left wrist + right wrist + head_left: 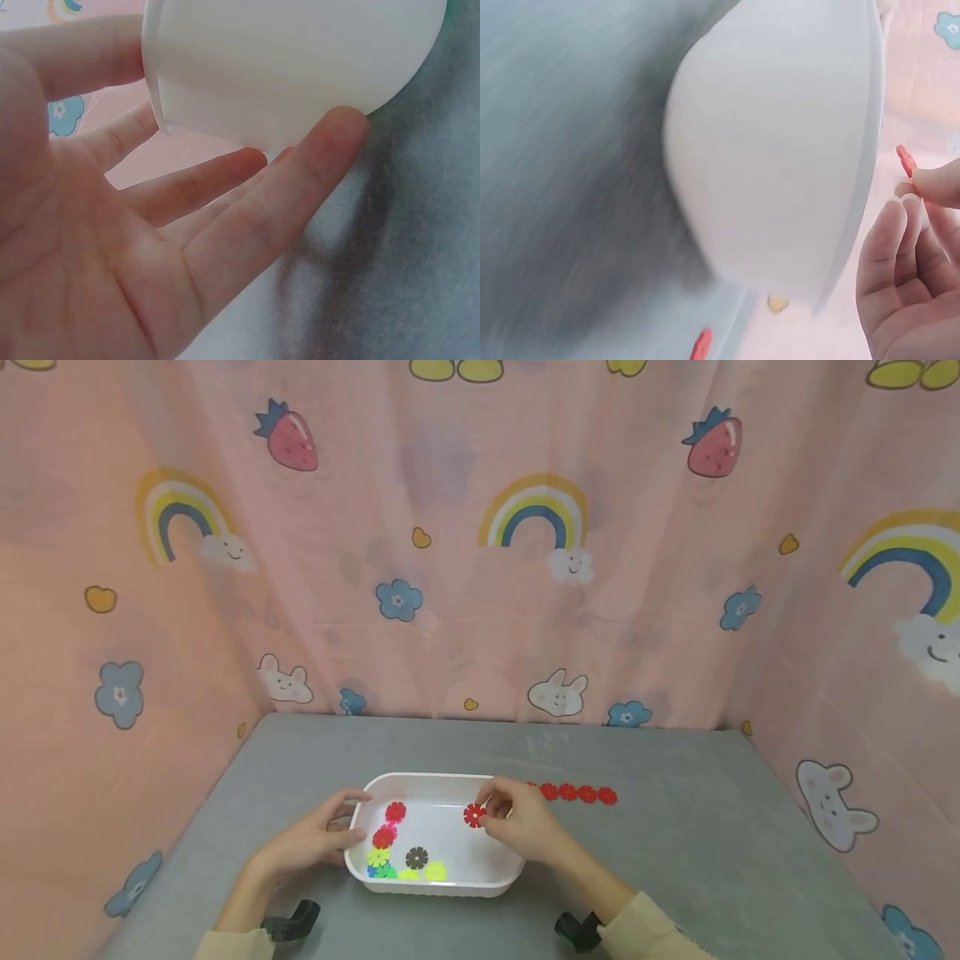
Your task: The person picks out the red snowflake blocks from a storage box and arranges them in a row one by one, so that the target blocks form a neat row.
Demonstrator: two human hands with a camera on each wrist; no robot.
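My right hand (523, 818) pinches a red notched snowflake disc (472, 815) between thumb and fingertips, above the right end of a white plastic tray (465, 856). In the right wrist view the disc (906, 160) shows edge-on, just past the tray rim. My left hand (311, 837) holds the tray's left end, its fingers spread against the rim and outer wall. Inside the tray lie red discs (395, 812), a dark disc (417, 858), yellow discs (436, 871) and a green disc (386, 871), mostly along the left side and front.
On the grey tabletop (712, 852) behind my right hand, several red discs (567, 792) lie in a row running right; my hand comes close to its left end. A pink patterned curtain (465, 635) stands along the back and sides of the table.
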